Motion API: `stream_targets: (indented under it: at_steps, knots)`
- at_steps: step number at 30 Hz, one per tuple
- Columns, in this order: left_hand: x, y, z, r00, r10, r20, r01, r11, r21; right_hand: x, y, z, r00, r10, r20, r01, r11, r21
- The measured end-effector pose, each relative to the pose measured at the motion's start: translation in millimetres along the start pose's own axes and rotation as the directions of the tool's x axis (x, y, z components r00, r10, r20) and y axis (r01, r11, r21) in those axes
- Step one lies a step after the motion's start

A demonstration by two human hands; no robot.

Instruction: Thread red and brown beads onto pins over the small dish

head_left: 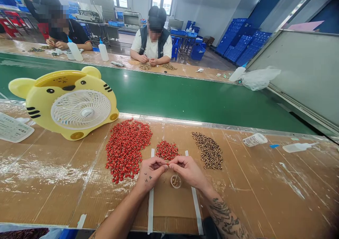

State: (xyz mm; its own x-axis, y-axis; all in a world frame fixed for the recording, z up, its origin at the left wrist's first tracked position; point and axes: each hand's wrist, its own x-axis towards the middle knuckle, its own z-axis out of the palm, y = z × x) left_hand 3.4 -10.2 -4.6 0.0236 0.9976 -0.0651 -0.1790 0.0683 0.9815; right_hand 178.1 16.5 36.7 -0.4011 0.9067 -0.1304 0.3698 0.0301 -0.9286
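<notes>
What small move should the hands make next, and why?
Probably lower the red piece, pinched between the left hand and right hand, towards the cup: it sits between the hands, close to the fingertips, with a stick in it.

There's a tiny red piece (167,165), pinched where the fingertips of the left hand (150,172) and the right hand (189,171) meet, low over the cardboard (169,205). Just beneath stands a small round cup (176,182), open, with a thin stick (176,177) leaning in it. Just beyond lies a small heap of red pieces (166,150), loose and jumbled, between two white strips (152,154).
</notes>
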Motion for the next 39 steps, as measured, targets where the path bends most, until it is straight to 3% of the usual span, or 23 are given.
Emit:
stream_targets:
  at_steps: [8, 12, 16, 21, 26, 31, 39]
  knots:
    - [8.0, 3.1, -3.6, 0.986, 0.164, 0.029, -0.165, 0.938, 0.305, 8.6, 11.6, -10.6, 0.998, -0.027, -0.064, 0.026, 0.999, -0.025]
    - [19.1, 8.3, -4.7, 0.968, 0.249, 0.033, -0.222, 0.785, 0.578, 8.6, 30.9, -29.8, 0.979, -0.024, -0.203, 0.029, 0.999, 0.022]
    - [42.5, 14.7, 3.2, 0.957, 0.271, 0.105, -0.265, 0.664, 0.7, 6.0, 48.4, -39.7, 0.963, -0.109, -0.245, 0.092, 0.992, -0.081]
    - [65.0, 24.7, 6.2, 0.932, 0.27, 0.24, -0.354, 0.549, 0.757, 1.8, 49.4, -44.4, 0.955, -0.203, -0.215, 0.167, 0.97, -0.175]
    - [56.9, 44.4, -28.6, 0.926, 0.316, 0.207, -0.307, 0.307, 0.901, -4.0, 42.3, -48.0, 0.97, -0.228, -0.085, 0.214, 0.966, -0.143]
    - [40.3, 55.0, -52.2, 0.961, 0.072, 0.266, -0.269, 0.027, 0.963, -5.6, 36.3, -41.0, 0.973, -0.222, 0.066, 0.229, 0.967, -0.112]
    - [48.8, 42.3, -44.4, 0.975, 0.059, 0.216, -0.213, -0.062, 0.975, -7.9, 36.5, -36.3, 0.95, -0.256, 0.177, 0.277, 0.955, -0.108]
